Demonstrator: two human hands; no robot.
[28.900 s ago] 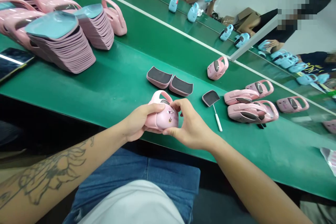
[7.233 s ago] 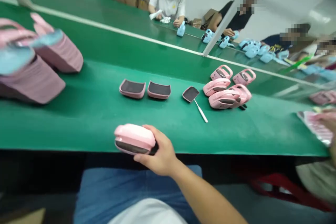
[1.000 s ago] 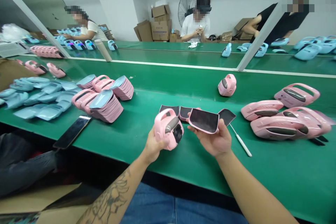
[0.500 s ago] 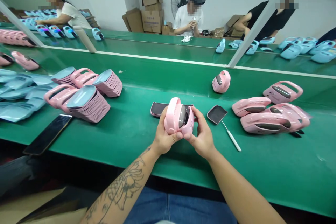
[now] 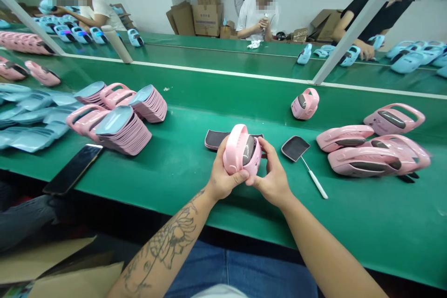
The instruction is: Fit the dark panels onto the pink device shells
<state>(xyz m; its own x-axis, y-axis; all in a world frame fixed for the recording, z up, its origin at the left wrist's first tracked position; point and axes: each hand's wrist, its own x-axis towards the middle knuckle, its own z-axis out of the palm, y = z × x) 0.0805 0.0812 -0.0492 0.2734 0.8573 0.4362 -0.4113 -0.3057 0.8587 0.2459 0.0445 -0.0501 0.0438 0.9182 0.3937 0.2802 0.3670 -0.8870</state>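
Between both hands I hold a pink plastic device with a loop handle and a dark glossy window (image 5: pixel 239 151), just above the green table. My left hand (image 5: pixel 221 174) wraps its left side, thumb along the bottom. My right hand (image 5: pixel 274 174) grips the right side, its thumb close to the left one. Behind the device lies a dark, pink-edged panel (image 5: pixel 214 139), partly hidden. To the right of my hands are another dark panel with a pink rim (image 5: pixel 295 148) and a thin tool with a white handle (image 5: pixel 317 183).
Several pink devices (image 5: pixel 363 160) lie at the right, and one stands farther back (image 5: pixel 305 104). At the left are stacked pink panels (image 5: pixel 127 132), blue panels (image 5: pixel 31 121) and a phone (image 5: pixel 74 167). A white rail (image 5: pixel 209 71) crosses the table; people work beyond it.
The view has shifted slightly, so most things sit a little farther right. Both hands still hold the pink device, turned slightly. Across the table, the person at left has raised a blue device.
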